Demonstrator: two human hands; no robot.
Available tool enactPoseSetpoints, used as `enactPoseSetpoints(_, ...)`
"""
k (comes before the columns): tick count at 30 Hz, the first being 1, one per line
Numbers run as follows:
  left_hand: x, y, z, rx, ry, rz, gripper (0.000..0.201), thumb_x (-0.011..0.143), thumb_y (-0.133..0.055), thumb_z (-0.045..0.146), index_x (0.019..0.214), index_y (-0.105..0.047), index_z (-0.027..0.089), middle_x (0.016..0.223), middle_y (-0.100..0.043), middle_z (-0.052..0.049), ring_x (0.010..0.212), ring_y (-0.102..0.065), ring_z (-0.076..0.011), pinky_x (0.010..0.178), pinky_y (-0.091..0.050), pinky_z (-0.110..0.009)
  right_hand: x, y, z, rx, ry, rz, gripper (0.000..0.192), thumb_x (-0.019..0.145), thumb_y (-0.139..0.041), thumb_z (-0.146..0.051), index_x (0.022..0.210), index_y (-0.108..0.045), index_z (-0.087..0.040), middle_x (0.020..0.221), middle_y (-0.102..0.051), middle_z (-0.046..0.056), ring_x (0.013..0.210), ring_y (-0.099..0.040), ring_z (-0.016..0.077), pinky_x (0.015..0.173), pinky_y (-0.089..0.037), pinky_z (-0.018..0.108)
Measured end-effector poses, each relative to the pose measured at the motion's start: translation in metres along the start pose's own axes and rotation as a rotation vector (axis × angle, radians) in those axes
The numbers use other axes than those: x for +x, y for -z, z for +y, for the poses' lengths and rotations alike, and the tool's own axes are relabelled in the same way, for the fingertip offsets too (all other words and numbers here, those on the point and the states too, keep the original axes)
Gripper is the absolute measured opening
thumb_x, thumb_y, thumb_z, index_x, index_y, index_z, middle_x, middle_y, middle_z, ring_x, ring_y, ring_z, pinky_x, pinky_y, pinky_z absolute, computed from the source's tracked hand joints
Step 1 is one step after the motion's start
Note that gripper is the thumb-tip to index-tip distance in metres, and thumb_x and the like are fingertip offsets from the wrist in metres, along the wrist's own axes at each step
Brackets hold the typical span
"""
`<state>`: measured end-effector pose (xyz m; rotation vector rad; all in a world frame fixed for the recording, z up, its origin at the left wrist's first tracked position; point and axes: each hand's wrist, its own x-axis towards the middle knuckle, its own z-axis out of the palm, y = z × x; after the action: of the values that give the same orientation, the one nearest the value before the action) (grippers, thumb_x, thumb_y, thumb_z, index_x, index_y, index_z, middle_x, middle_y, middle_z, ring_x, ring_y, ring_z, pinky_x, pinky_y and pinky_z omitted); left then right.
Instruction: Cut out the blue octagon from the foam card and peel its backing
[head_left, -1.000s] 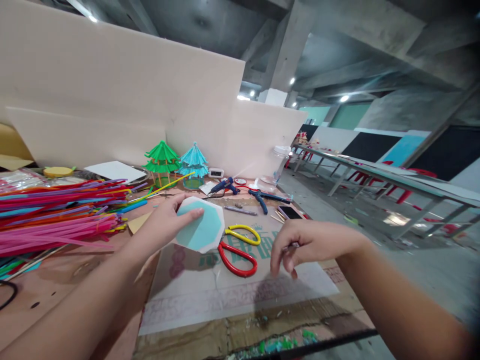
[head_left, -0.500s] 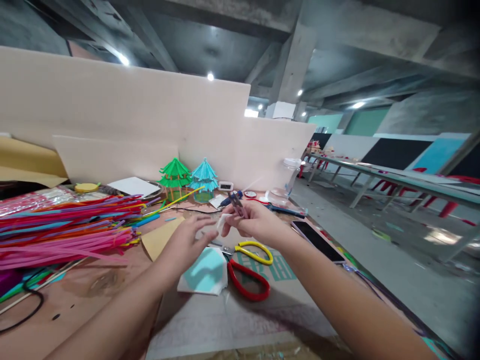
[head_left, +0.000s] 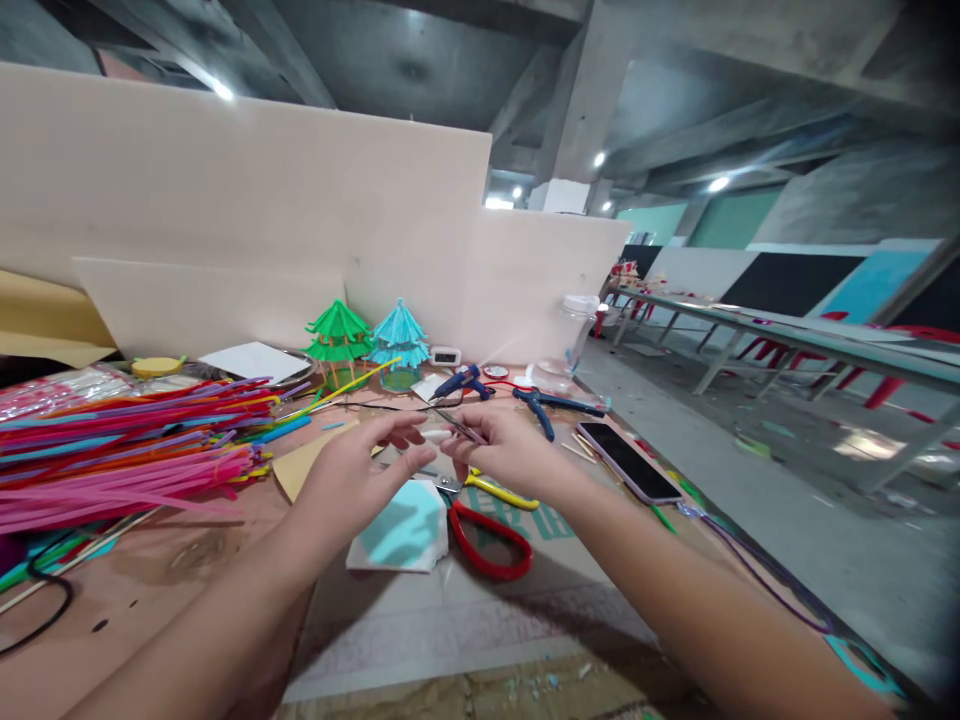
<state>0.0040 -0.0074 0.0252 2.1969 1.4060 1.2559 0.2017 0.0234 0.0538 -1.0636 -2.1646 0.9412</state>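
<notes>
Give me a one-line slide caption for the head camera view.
Both hands, left hand and right hand, pinch a small white piece above scissors and a teal octagon card.

— How is the light here?

— Even and fairly bright on the near table, dimmer toward the far right of the hall. It comes from small ceiling lamps point(head_left: 716, 184) overhead; they burn out to white spots with a slight halo. The pale partition board point(head_left: 247, 200) at the left reflects it softly.

— Shadows?

— Soft ones, falling under the forearms and under the left hand point(head_left: 352, 480) and right hand point(head_left: 502, 450). The phone point(head_left: 626, 460) screen shows a faint sheen.

— Sharpness?

— The middle is reasonably crisp; the fingertips are slightly smeared. The wide lens bends straight lines, the corners darken, and the lower right edge is blurred and stretched.
</notes>
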Motion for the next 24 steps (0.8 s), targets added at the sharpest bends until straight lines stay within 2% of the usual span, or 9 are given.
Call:
enactPoseSetpoints(3, -0.002, 0.000, 0.006, -0.011, -0.008, 0.005, 0.030, 0.089, -0.055, 0.048, 0.093, -0.072, 0.024, 0.092, -0.074, -0.003, 0.090, -0.066, -0.0223, 0.082, -0.049, -0.032, 0.000, -0.003, -0.002, 0.032, 0.009, -0.017, 0.011, 0.084, -0.060, -0.028, 0.081, -0.061, -0.017, 0.060, -0.060, -0.002, 0.056, -0.052, 0.0102, 0.053, -0.037, 0.021)
enactPoseSetpoints(6, 0.004, 0.014, 0.000, -0.006, 0.125, 0.105, 0.031, 0.087, -0.055, 0.049, 0.087, -0.070, 0.022, 0.086, -0.073, -0.002, 0.084, -0.064, -0.0217, 0.077, -0.049, -0.031, -0.001, 0.003, 0.001, 0.168, -0.018, 0.017, 0.018, 0.082, -0.062, -0.029, 0.093, -0.065, -0.016, 0.062, -0.054, -0.004, 0.052, -0.046, 0.0080, 0.049, -0.034, 0.021)
enactPoseSetpoints(12, 0.020, 0.056, -0.026, -0.261, 0.364, 0.421, 0.034, 0.082, -0.059, 0.053, 0.086, -0.066, 0.020, 0.081, -0.067, 0.000, 0.082, -0.060, -0.0199, 0.077, -0.048, -0.030, -0.009, 0.045, 0.046, 0.315, -0.063, 0.399, 0.049, 0.081, -0.060, -0.060, 0.101, -0.062, -0.015, 0.057, -0.029, -0.009, 0.044, -0.024, 0.0054, 0.041, -0.018, 0.021)
enactPoseSetpoints(14, 0.011, 0.053, -0.008, -0.341, 0.355, 0.338, 0.030, 0.081, -0.062, 0.049, 0.083, -0.067, 0.020, 0.080, -0.068, 0.000, 0.080, -0.061, -0.0193, 0.076, -0.048, -0.029, -0.011, 0.053, 0.066, 0.379, -0.117, 0.441, 0.052, 0.077, -0.064, -0.062, 0.098, -0.061, -0.014, 0.058, -0.028, -0.010, 0.044, -0.022, 0.0044, 0.041, -0.015, 0.021)
enactPoseSetpoints(15, 0.004, 0.048, 0.007, -0.389, 0.311, 0.200, 0.029, 0.083, -0.060, 0.049, 0.083, -0.070, 0.022, 0.080, -0.070, 0.000, 0.079, -0.062, -0.0196, 0.073, -0.049, -0.029, -0.012, 0.055, 0.075, 0.411, -0.140, 0.438, 0.053, 0.076, -0.065, -0.062, 0.099, -0.061, -0.014, 0.059, -0.030, -0.010, 0.044, -0.021, 0.0040, 0.042, -0.014, 0.021)
enactPoseSetpoints(17, -0.012, 0.035, 0.040, -0.416, 0.067, -0.269, 0.027, 0.085, -0.058, 0.048, 0.085, -0.075, 0.028, 0.089, -0.075, 0.000, 0.084, -0.066, -0.0215, 0.075, -0.051, -0.030, -0.013, 0.056, 0.087, 0.450, -0.171, 0.412, 0.053, 0.075, -0.067, -0.061, 0.098, -0.060, -0.014, 0.059, -0.031, -0.010, 0.044, -0.022, 0.0039, 0.042, -0.014, 0.020)
enactPoseSetpoints(19, -0.021, 0.025, 0.060, -0.328, -0.113, -0.666, 0.034, 0.085, -0.061, 0.042, 0.118, -0.068, 0.038, 0.118, -0.071, 0.002, 0.105, -0.064, -0.0237, 0.089, -0.049, -0.032, -0.015, 0.054, 0.092, 0.456, -0.174, 0.382, 0.051, 0.076, -0.067, -0.060, 0.096, -0.059, -0.014, 0.058, -0.031, -0.010, 0.045, -0.022, 0.0042, 0.043, -0.015, 0.020)
enactPoseSetpoints(21, -0.019, 0.020, 0.055, -0.210, -0.132, -0.616, 0.035, 0.092, -0.050, 0.041, 0.124, -0.064, 0.038, 0.122, -0.069, 0.001, 0.109, -0.063, -0.0231, 0.093, -0.047, -0.033, -0.016, 0.053, 0.091, 0.447, -0.160, 0.360, 0.049, 0.078, -0.066, -0.059, 0.096, -0.059, -0.015, 0.058, -0.030, -0.010, 0.045, -0.022, 0.0046, 0.044, -0.016, 0.020)
enactPoseSetpoints(24, -0.003, 0.016, 0.007, 0.093, 0.010, -0.442, 0.036, 0.088, -0.051, 0.049, 0.109, -0.071, 0.029, 0.110, -0.072, -0.006, 0.104, -0.064, -0.0288, 0.089, -0.048, -0.037, -0.017, 0.050, 0.084, 0.430, -0.154, 0.327, 0.049, 0.080, -0.061, -0.061, 0.098, -0.060, -0.016, 0.061, -0.029, -0.009, 0.046, -0.022, 0.0049, 0.045, -0.016, 0.021)
